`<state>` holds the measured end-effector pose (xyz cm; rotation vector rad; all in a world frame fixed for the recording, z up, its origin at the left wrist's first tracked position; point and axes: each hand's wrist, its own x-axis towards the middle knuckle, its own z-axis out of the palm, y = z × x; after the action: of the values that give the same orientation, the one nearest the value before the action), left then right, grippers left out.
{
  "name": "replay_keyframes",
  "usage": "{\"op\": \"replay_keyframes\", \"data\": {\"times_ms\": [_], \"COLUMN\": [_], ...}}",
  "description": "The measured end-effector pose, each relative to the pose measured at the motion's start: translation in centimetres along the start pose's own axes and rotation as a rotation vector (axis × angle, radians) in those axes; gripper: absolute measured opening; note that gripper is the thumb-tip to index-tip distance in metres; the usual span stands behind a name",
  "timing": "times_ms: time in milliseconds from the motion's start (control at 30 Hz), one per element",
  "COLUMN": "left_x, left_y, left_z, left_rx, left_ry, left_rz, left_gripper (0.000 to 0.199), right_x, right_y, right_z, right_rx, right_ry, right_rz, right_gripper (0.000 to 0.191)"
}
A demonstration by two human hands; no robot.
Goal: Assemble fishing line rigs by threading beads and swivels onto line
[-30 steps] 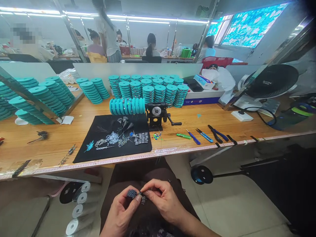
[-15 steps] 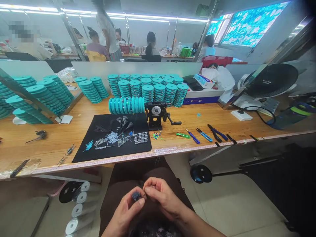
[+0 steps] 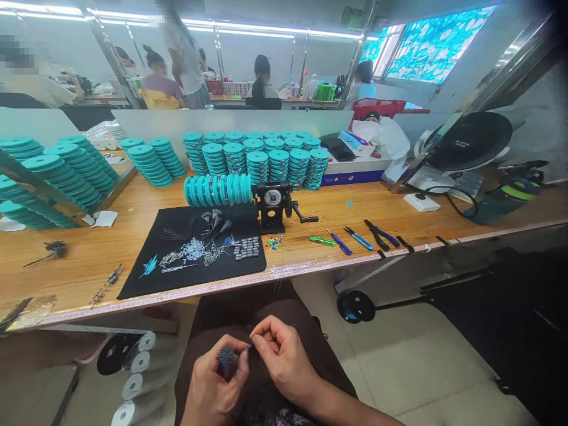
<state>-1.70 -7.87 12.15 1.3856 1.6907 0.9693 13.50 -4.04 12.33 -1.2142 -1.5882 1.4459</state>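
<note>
Landmark: black mat (image 3: 242, 267) on the wooden table (image 3: 306, 204). Both hands on the near side of the mat, beyond the table edge, above the seated person's dark brown lap (image 3: 261, 310). Left hand (image 3: 213, 376): fingers curled, thumb and forefinger closed around a bundle of small dark pieces (image 3: 226, 355), its clustered ends facing up. Bundle is therefore nearer the person than the mat, off the table. Right hand (image 3: 281, 361): tips of thumb and forefinger pressed together just beside the left fingertips, other fingers folded in; cannot tell whether a fine piece lies between the tips. On the mat: pale grey-blue bits (image 3: 192, 249) near the middle, grey cylinders (image 3: 247, 248) in rows toward its right side, light blue slivers (image 3: 149, 266) toward its left. At the mat's far right corner: black hand-cranked winder (image 3: 272, 207), with a row of teal spools (image 3: 217, 190) on its left side, along the mat's far edge. Beyond the mat: stacked teal spools (image 3: 257, 167). Right of the mat: coloured beads (image 3: 275, 241) just beside it; farther off, a green tool (image 3: 322, 241), blue snips (image 3: 358, 238) and pliers (image 3: 381, 235). Well left of the mat: a dark tangled bunch (image 3: 55, 249).
</note>
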Motion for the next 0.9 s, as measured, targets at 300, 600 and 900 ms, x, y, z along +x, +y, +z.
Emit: {"op": "replay_keyframes", "data": {"times_ms": [300, 600, 900], "left_x": [0.0, 0.4, 1.2], "left_y": [-1.1, -0.3, -2.0], "left_z": [-1.1, -1.7, -5.1], "left_rx": [-0.190, -0.210, -0.383], "left_ry": [0.041, -0.039, 0.221], "left_rz": [-0.113, -0.186, -0.319], "left_gripper": [0.033, 0.039, 0.033], "right_x": [-0.7, -0.3, -1.6], "right_y": [-0.3, -0.6, -7.2], "right_z": [0.0, -1.3, -5.6], "right_rx": [-0.436, -0.437, -0.172], "right_ry": [-0.032, 0.006, -0.126], "right_rz": [-0.233, -0.179, -0.248], "right_gripper": [0.017, 0.009, 0.015]}}
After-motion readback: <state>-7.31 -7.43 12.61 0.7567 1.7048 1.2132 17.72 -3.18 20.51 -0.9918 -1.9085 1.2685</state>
